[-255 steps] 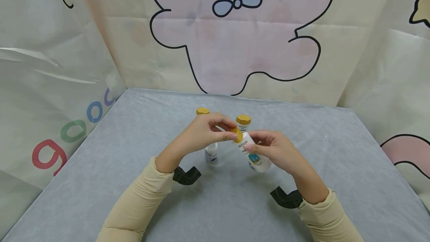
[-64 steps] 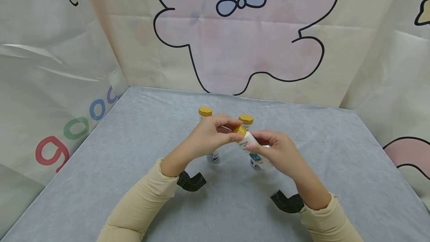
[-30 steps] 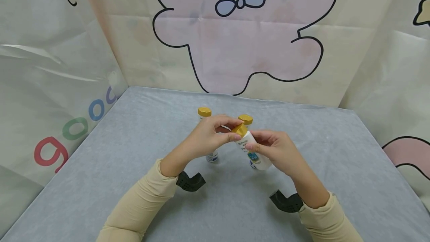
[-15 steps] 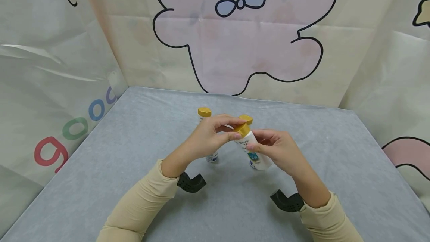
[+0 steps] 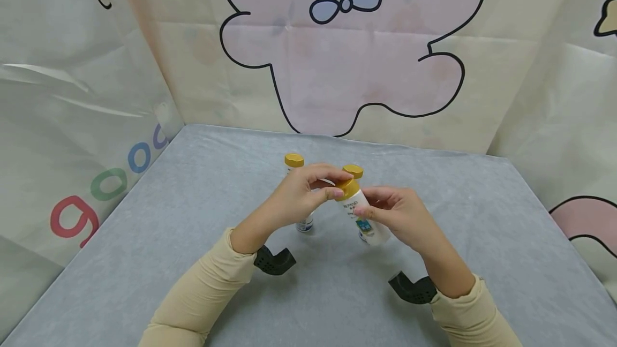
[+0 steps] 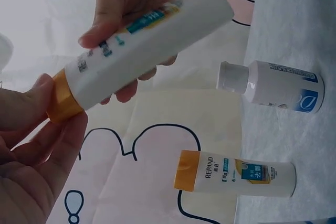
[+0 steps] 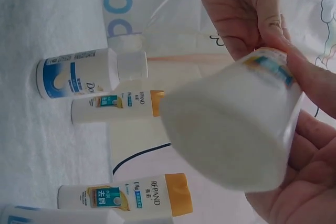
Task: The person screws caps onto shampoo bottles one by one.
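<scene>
In the head view my right hand [image 5: 397,213] grips a tilted white shampoo bottle [image 5: 368,229] by its body, off the table. My left hand [image 5: 308,191] pinches the yellow cap [image 5: 348,188] at its upper end between thumb and fingers. From the left wrist, the cap [image 6: 64,100] sits on the end of the shampoo bottle [image 6: 152,48], with the right hand's thumb across the label side. In the right wrist view the smooth base of the shampoo bottle [image 7: 226,129] faces the camera and hides the cap.
Two more yellow-capped shampoo bottles [image 7: 123,195] [image 7: 118,107] stand behind the hands. A white bottle with a blue label [image 7: 76,74] stands nearer on the left, and another white bottle [image 6: 286,85] on the right. Grey cloth covers the table [image 5: 328,304]; printed curtains [image 5: 337,84] enclose it.
The cap stood askew in the oldest frame and now lines up with the bottle. My left thumb and fingers have shifted around it, and the bottle's tilt has varied slightly.
</scene>
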`<state>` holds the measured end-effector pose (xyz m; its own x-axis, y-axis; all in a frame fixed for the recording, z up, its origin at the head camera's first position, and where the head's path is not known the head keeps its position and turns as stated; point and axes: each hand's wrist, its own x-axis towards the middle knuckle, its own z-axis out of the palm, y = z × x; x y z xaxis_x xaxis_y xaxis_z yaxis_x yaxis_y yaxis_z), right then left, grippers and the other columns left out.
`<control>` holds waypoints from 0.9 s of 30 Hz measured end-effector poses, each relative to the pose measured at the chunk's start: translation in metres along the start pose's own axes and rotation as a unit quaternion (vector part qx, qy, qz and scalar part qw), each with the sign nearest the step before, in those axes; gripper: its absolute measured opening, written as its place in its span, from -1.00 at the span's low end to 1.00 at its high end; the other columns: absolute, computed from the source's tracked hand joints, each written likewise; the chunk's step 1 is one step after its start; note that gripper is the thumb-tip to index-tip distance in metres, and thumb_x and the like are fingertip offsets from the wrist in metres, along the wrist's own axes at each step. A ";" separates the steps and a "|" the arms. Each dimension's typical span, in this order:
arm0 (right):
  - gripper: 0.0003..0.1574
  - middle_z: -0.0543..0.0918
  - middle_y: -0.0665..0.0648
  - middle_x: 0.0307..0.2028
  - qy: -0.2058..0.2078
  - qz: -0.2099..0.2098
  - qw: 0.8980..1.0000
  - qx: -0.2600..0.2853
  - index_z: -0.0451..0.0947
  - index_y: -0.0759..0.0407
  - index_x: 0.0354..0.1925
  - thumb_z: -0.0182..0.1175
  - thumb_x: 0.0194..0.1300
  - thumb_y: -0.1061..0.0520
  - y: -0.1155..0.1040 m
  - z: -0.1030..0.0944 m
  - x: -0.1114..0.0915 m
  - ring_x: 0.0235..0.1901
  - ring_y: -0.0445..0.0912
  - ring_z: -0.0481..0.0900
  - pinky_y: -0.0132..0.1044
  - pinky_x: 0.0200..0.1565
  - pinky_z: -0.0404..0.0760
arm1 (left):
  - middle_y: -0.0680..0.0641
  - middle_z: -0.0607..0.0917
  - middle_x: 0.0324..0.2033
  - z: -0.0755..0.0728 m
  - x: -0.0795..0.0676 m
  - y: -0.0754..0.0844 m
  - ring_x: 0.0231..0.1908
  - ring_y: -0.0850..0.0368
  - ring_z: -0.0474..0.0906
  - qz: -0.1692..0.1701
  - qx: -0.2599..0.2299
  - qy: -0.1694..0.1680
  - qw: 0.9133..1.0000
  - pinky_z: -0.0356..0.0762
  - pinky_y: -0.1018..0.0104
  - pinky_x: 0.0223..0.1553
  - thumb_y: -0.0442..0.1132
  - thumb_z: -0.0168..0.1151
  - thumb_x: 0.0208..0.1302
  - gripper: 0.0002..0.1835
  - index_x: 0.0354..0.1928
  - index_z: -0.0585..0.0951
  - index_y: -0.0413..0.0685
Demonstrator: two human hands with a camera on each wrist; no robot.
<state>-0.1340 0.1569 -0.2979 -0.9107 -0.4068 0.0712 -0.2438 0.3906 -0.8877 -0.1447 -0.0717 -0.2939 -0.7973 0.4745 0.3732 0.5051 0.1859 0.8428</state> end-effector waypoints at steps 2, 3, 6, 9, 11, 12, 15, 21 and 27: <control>-0.56 0.77 0.20 -0.14 -0.002 0.000 1.000 0.006 0.64 0.30 0.09 0.34 0.31 0.10 0.000 0.000 0.000 -0.28 -0.18 0.70 -0.25 -0.20 0.69 | -0.18 0.69 0.08 0.000 0.000 0.001 0.03 0.03 0.65 0.000 -0.005 0.000 1.000 0.65 0.40 0.02 -0.38 0.26 0.34 -0.68 0.11 0.64 -0.25; -0.56 0.77 0.21 -0.14 0.000 0.000 1.000 0.008 0.64 0.31 0.09 0.34 0.31 0.10 0.000 0.000 0.000 -0.28 -0.19 0.71 -0.25 -0.19 0.69 | -0.18 0.69 0.08 0.000 0.000 0.001 0.04 0.03 0.65 -0.002 -0.008 0.001 1.000 0.66 0.40 0.02 -0.37 0.26 0.34 -0.68 0.12 0.64 -0.24; -0.54 0.77 0.24 -0.11 0.014 0.003 1.000 0.004 0.63 0.31 0.10 0.34 0.31 0.10 -0.001 0.000 0.000 -0.26 -0.22 0.72 -0.27 -0.18 0.69 | -0.14 0.69 0.10 0.000 0.001 0.002 0.04 0.04 0.65 -0.016 -0.012 0.006 1.000 0.66 0.41 0.00 -0.34 0.28 0.33 -0.65 0.15 0.64 -0.20; -0.53 0.76 0.27 -0.09 0.028 0.006 1.000 -0.002 0.64 0.30 0.10 0.36 0.29 0.09 -0.003 0.001 -0.001 -0.26 -0.23 0.73 -0.29 -0.17 0.69 | -0.12 0.69 0.11 0.001 0.001 0.002 0.03 0.07 0.66 -0.030 -0.012 0.011 0.999 0.67 0.42 -0.01 -0.31 0.30 0.33 -0.65 0.15 0.64 -0.17; -0.54 0.76 0.28 -0.10 0.031 0.003 1.000 -0.004 0.64 0.31 0.09 0.36 0.29 0.09 -0.005 0.002 -0.001 -0.26 -0.23 0.72 -0.30 -0.17 0.69 | -0.10 0.70 0.09 0.001 0.001 0.003 0.01 0.10 0.65 -0.035 -0.011 0.012 0.999 0.67 0.41 -0.02 -0.31 0.30 0.33 -0.67 0.12 0.65 -0.16; -0.55 0.76 0.28 -0.10 0.031 -0.001 0.999 -0.006 0.65 0.31 0.08 0.36 0.29 0.10 -0.005 0.002 -0.001 -0.26 -0.23 0.72 -0.30 -0.18 0.69 | -0.11 0.70 0.09 0.001 0.001 0.003 0.01 0.09 0.65 -0.034 -0.010 0.012 0.999 0.66 0.41 -0.02 -0.32 0.30 0.33 -0.67 0.11 0.66 -0.17; -0.59 0.77 0.24 -0.13 0.032 -0.021 0.999 -0.010 0.66 0.30 0.05 0.35 0.29 0.12 -0.004 0.004 -0.001 -0.28 -0.22 0.69 -0.30 -0.21 0.68 | -0.12 0.71 0.06 -0.001 0.000 0.003 0.00 0.09 0.65 -0.034 -0.011 0.010 0.999 0.66 0.40 -0.03 -0.33 0.28 0.34 -0.70 0.09 0.67 -0.19; -0.64 0.77 -0.13 -0.22 0.012 -0.060 0.998 0.010 0.65 0.38 0.01 0.33 0.29 0.21 0.000 0.005 -0.001 -0.28 -0.24 0.70 -0.30 -0.22 0.69 | -0.14 0.71 0.03 -0.004 0.000 0.003 -0.01 0.08 0.65 -0.025 -0.018 -0.006 1.000 0.66 0.38 -0.01 -0.36 0.28 0.33 -0.72 0.06 0.67 -0.21; -0.64 0.74 -0.27 -0.21 -0.024 -0.098 0.994 0.043 0.61 0.48 0.02 0.29 0.32 0.26 0.004 0.003 -0.001 -0.25 -0.24 0.71 -0.32 -0.19 0.70 | -0.19 0.71 0.02 -0.004 -0.002 0.004 0.01 0.04 0.65 0.006 -0.028 -0.018 0.999 0.67 0.34 0.01 -0.39 0.25 0.34 -0.73 0.06 0.65 -0.27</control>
<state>-0.1335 0.1567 -0.3027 -0.8309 -0.5077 0.2276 -0.3843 0.2280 -0.8946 -0.1429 -0.0754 -0.2894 -0.7785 0.5076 0.3692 0.4940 0.1326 0.8593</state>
